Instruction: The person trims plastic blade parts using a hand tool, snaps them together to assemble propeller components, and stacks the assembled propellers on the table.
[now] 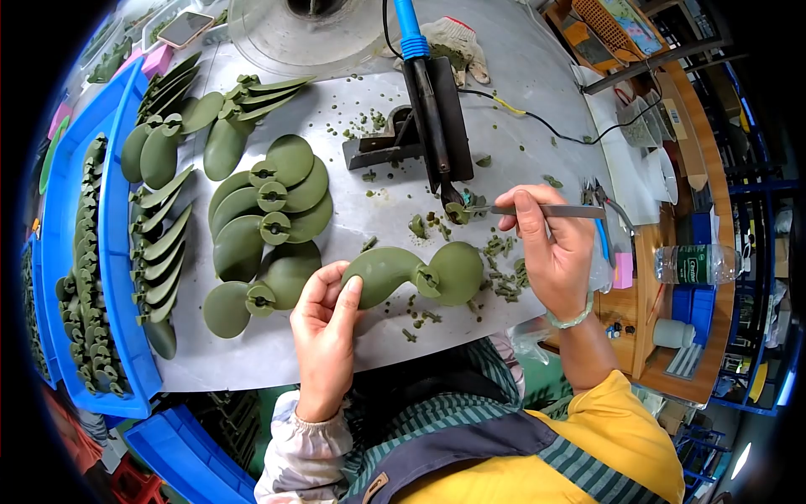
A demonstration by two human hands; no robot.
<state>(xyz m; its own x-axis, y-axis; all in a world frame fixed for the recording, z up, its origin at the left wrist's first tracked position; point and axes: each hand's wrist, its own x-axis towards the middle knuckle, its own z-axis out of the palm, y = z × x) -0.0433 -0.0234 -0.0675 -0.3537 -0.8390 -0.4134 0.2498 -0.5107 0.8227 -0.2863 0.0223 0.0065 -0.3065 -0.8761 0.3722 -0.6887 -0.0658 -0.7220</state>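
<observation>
My left hand pinches one blade of an olive-green two-bladed propeller between thumb and fingers, over the near part of the table. My right hand is closed round a pair of grey metal tweezers that point left. At their tips is a small green plastic piece, which touches or nearly touches the dark tip of a blue-handled soldering iron. The iron is held tip-down by a black metal stand. Finished-looking or not, similar propellers lie stacked left of my left hand.
More propellers fan out beside a blue tray filled with green parts. Green scraps litter the table. A glove, a black cable, pliers and a plastic bottle are at the back and right.
</observation>
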